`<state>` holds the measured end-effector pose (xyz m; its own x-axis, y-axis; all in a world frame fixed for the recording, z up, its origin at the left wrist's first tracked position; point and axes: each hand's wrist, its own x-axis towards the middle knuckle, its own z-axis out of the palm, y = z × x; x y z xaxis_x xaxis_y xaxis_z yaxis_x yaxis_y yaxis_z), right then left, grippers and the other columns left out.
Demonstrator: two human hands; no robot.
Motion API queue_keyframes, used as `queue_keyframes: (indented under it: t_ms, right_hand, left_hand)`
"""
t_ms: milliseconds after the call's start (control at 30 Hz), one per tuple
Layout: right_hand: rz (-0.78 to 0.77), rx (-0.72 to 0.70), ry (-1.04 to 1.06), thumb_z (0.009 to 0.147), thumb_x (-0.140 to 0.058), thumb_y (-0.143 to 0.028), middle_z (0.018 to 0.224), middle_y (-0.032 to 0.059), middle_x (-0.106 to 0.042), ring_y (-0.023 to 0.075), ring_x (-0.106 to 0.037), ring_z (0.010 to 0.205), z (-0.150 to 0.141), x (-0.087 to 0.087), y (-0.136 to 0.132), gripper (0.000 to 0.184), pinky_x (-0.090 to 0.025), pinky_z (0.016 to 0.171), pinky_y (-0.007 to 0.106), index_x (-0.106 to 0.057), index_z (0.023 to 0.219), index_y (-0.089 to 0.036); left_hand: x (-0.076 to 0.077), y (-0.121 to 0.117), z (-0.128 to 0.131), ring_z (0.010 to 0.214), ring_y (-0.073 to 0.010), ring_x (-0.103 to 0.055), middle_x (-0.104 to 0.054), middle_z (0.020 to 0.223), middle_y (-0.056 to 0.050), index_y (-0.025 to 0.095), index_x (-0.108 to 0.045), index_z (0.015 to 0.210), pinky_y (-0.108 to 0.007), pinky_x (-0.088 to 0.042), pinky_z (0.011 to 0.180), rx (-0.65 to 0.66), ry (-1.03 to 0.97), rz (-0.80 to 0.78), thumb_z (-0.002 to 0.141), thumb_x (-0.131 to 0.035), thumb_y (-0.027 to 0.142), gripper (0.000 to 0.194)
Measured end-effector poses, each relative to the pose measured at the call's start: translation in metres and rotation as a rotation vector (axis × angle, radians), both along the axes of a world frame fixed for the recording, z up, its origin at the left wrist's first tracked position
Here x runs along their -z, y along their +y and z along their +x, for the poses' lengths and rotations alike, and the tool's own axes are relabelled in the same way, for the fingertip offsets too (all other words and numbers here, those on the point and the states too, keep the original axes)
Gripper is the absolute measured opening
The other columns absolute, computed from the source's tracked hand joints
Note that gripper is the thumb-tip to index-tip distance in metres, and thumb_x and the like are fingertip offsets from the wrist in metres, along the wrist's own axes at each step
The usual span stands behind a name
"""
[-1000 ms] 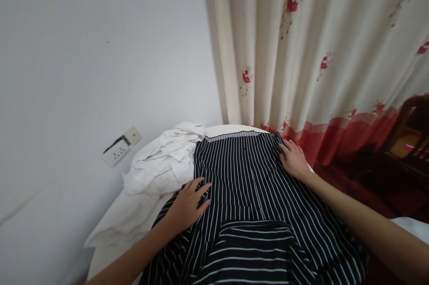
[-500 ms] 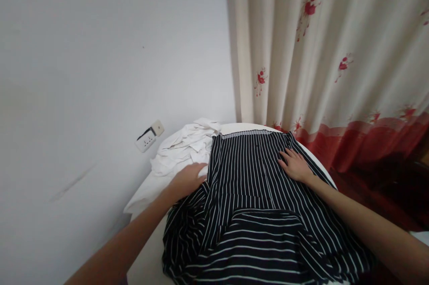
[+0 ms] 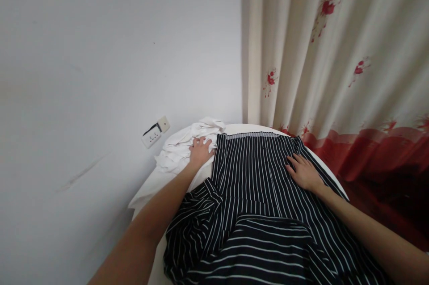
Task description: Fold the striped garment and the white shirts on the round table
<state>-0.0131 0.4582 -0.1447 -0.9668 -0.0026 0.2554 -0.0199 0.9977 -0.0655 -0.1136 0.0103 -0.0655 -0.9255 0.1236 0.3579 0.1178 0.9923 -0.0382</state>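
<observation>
A black shirt with white stripes point(image 3: 248, 173) lies spread out, its hem toward the far side and its near part bunched and folded over. My right hand point(image 3: 304, 172) rests flat on the shirt's right side with the fingers stretched out. Beyond the shirt's left edge, my left hand point(image 3: 201, 151) has its fingers spread on a crumpled white cloth point(image 3: 177, 145). Its thumb points toward the striped edge; whether it touches the shirt I cannot tell.
Under the clothes is a white round-edged table point(image 3: 236, 128). A pale wall point(image 3: 117, 52) with a socket point(image 3: 152, 136) stands at the left. A cream and red flowered curtain point(image 3: 301, 61) hangs behind on the right.
My left hand has moved away from the shirt's left side, forward onto the white cloth, and its fingers have spread. My right hand stays on the shirt. The view has shifted slightly.
</observation>
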Motion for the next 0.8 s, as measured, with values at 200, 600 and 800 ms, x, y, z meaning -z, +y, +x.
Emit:
queue_keyframes:
  t_ms: [200,600,800]
  right_hand:
    - [-0.005,0.001,-0.013,0.102,-0.033,-0.047,0.157,0.0139,-0.042,0.0326,-0.035,0.146,0.001,-0.003,-0.002,0.058,-0.028,0.118,0.05,-0.051,0.147,-0.017]
    - [-0.059,0.012,-0.038,0.102,-0.032,-0.048,0.159,0.0128,-0.04,0.0315,-0.031,0.148,0.0,-0.006,-0.003,0.058,-0.025,0.119,0.051,-0.049,0.149,-0.018]
    - [-0.074,0.016,-0.035,0.101,-0.032,-0.048,0.16,0.0129,-0.039,0.0324,-0.03,0.149,0.0,-0.005,-0.004,0.059,-0.024,0.119,0.053,-0.048,0.149,-0.019]
  left_hand:
    - [0.004,-0.001,-0.006,0.133,-0.0417,-0.032,-0.04,0.15,-0.012,0.033,-0.055,0.138,-0.06,-0.044,0.096,-0.065,0.04,0.022,0.09,-0.06,0.03,0.048]
    - [-0.011,-0.02,-0.017,0.141,-0.0427,-0.029,-0.038,0.155,-0.016,0.026,-0.05,0.143,-0.063,-0.039,0.102,-0.182,-0.008,-0.048,0.093,-0.055,0.033,0.051]
    - [-0.01,0.013,0.049,0.133,-0.0336,-0.045,-0.049,0.146,-0.014,0.023,-0.051,0.143,-0.05,-0.038,0.109,0.093,0.034,-0.03,0.096,-0.049,0.032,0.048]
